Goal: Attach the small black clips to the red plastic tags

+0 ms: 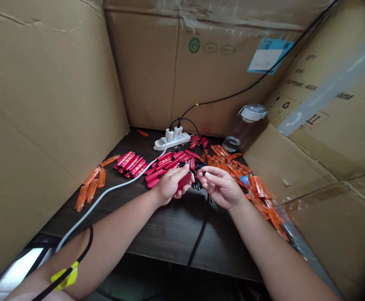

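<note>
My left hand (173,184) is closed round a flat red casing (184,180), thumb along its upper side. Just to the right, my right hand (222,186) pinches a small dark piece (204,173) too small to name. The two hands are close together, fingertips slightly apart. Behind and between them lies a heap of small black parts (196,182), partly hidden by the fingers. More red casings with dark ends (162,169) are piled behind my left hand, and another red group (130,164) lies to its left.
Orange strips (228,165) spread along the right side, with more orange strips (91,189) at left. A white power strip (173,141) with plugs stands at the back, its pale cable (107,191) crossing the dark table (170,234). A clear bottle (237,129) stands back right. Cardboard walls (151,75) enclose three sides.
</note>
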`<action>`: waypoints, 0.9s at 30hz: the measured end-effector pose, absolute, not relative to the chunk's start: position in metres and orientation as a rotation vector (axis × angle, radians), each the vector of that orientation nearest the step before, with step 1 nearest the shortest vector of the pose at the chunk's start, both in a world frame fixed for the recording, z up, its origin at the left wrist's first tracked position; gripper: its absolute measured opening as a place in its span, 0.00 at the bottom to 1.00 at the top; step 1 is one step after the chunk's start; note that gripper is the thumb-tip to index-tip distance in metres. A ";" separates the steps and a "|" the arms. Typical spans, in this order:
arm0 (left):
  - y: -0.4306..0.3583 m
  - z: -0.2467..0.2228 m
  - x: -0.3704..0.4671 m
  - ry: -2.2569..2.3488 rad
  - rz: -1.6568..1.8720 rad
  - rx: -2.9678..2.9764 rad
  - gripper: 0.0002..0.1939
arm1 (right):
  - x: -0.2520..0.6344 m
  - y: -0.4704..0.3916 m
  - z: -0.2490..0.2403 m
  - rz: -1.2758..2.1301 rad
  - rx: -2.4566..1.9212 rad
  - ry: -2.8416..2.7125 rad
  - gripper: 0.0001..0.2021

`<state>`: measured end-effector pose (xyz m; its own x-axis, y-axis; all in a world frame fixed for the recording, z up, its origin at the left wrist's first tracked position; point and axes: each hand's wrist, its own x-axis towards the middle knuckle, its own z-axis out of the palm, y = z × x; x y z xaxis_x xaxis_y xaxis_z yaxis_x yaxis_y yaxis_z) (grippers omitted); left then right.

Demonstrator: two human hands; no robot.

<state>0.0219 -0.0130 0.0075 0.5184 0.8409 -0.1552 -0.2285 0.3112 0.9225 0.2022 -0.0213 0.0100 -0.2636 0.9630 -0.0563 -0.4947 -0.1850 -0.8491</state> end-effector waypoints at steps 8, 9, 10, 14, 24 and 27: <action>-0.013 0.008 0.023 0.741 0.796 1.051 0.26 | 0.201 -0.021 0.012 1.651 -0.747 -0.906 0.13; -0.013 0.008 0.023 0.745 0.797 1.054 0.26 | 0.201 -0.021 0.012 1.640 -0.759 -0.900 0.13; -0.013 0.008 0.023 0.750 0.799 1.056 0.26 | 0.201 -0.021 0.012 1.629 -0.769 -0.896 0.13; -0.013 0.007 0.023 0.761 0.809 1.065 0.26 | 0.201 -0.023 0.013 1.597 -0.798 -0.907 0.14; -0.015 0.008 0.024 0.794 0.831 1.139 0.24 | 0.188 -0.034 0.013 1.092 -1.013 -1.211 0.14; -0.014 0.007 0.024 0.785 0.839 1.190 0.24 | 0.185 -0.038 0.014 0.960 -1.045 -1.330 0.11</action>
